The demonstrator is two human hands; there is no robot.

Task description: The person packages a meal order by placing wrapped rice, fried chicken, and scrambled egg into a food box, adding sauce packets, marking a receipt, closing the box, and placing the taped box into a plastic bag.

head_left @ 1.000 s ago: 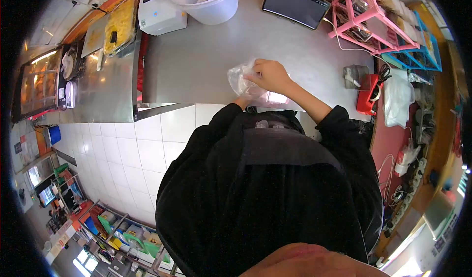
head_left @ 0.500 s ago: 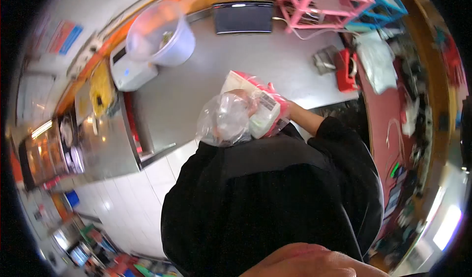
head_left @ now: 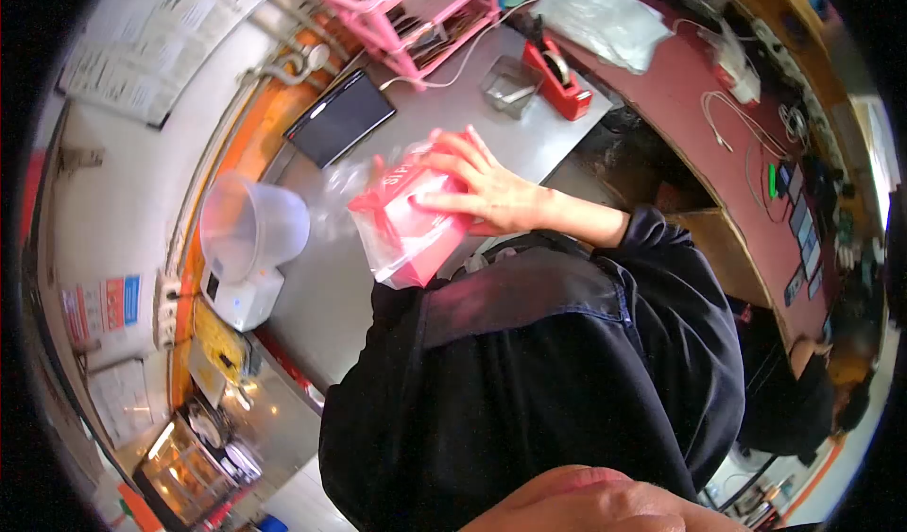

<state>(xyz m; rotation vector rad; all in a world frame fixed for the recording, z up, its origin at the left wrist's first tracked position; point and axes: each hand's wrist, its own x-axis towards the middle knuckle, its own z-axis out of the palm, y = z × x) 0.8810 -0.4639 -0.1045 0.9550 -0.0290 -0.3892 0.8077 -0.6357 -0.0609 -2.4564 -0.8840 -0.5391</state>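
A red package with white lettering and clear plastic around it is held up before my chest. My right hand reaches in from the right and grips it from above, fingers spread over its face. My left hand is mostly hidden behind the package; what looks like one of its fingertips shows at the far edge, so it seems to grip the other side. Loose clear plastic sticks out past the package's left side, blurred by motion.
On the metal counter are a translucent bucket on a white device, a dark tablet, a pink rack, a clear container and a red tape dispenser. White plastic bags lie right. Another person is at right.
My view has swung to the right. The package has turned so its red lettered face shows instead of the barcode side, and my right hand has come over its front. My left hand has become mostly hidden.
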